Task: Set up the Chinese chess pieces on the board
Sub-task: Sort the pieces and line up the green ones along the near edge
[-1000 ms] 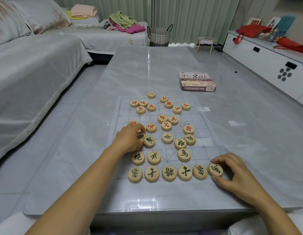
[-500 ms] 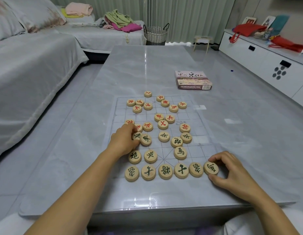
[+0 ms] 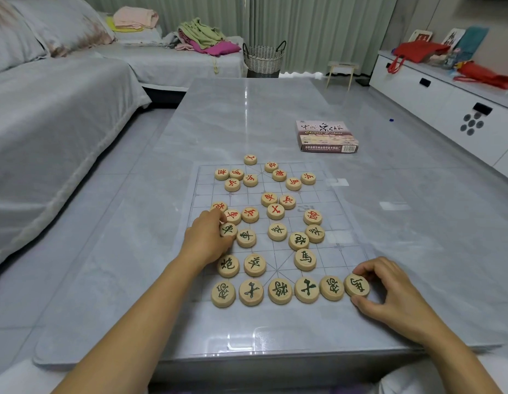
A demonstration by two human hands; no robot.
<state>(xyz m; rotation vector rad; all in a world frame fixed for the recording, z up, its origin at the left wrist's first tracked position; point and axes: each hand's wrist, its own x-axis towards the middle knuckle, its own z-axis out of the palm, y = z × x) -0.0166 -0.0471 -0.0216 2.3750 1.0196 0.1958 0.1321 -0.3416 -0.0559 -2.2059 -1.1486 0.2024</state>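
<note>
Left hand [image 3: 207, 240] pinches a black-lettered piece [image 3: 228, 230]; right hand [image 3: 389, 294] pinches the row's end piece [image 3: 357, 285]

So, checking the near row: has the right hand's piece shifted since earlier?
No. The piece in the right hand still sits beside its neighbour at the row's right end.

This is the living room of a home: a long sofa [image 3: 53, 129] under a grey cover runs along one side, with folded laundry [image 3: 135, 17] and a loose heap of clothes [image 3: 205, 35] on its far end. A woven basket [image 3: 263, 56] and a small wooden stool [image 3: 342, 69] stand before full-length curtains [image 3: 326, 27], and a low white cabinet [image 3: 434, 106] carries red bags [image 3: 417, 49]. The low marble-look coffee table [image 3: 247, 109] holds a Chinese chess box [image 3: 326, 136] and a board [image 3: 318, 191] with wooden pieces [image 3: 305, 259].
</note>
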